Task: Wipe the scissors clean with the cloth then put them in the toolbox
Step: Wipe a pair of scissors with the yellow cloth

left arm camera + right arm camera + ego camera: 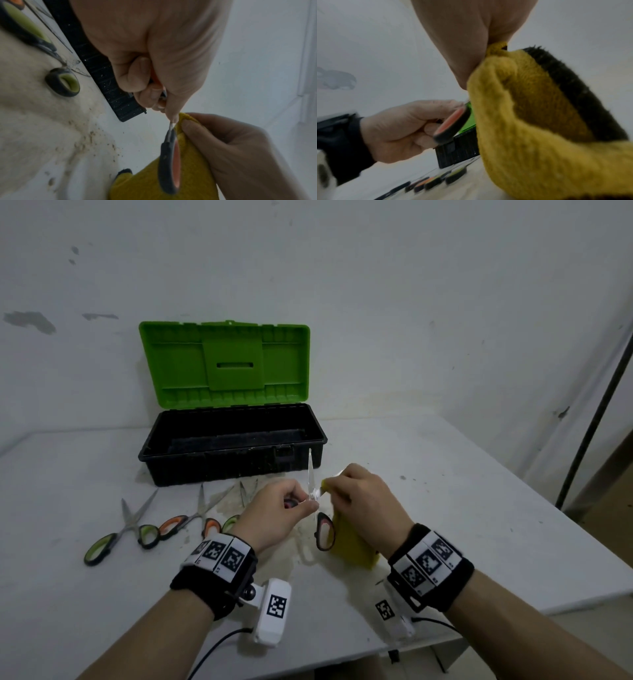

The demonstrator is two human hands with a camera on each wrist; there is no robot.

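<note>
A pale, scuffed wall backs a white counter [462, 508] marked with brownish stains and crumbs of dirt. At its back stands the toolbox [233, 445], its black tub open under a raised green lid [224, 364]; what shows of the tub's floor looks bare, so no scissors seem to be stored yet.

The wiping is under way. The left hand [274, 517] holds the scissors [312, 494] up above the counter, just in front of the toolbox's right end. Its grip is closed: fingers and thumb curl round one handle loop and pinch near the pivot. The right hand [363, 505] has its grip closed on the cloth [349, 546], pinching a fold of it against the second blade while the rest of the cloth hangs down to the counter.

The scissors are spread wide. One thin metal blade points up toward the toolbox, the other is largely buried in the cloth and the right hand's fingers. The free handle loop [324, 531], black with an orange-pink lining, hangs down in front of the cloth. How clean the blades are is too small and blurred to judge.

Left of the hands three more pairs lie on the counter: a green-handled pair [123, 527], an orange-handled pair [191, 518], and a second green-handled pair [239, 508] partly hidden by the left hand. Judging from this, the held pair still needs finishing and stowing, and the others may need the same.
</note>
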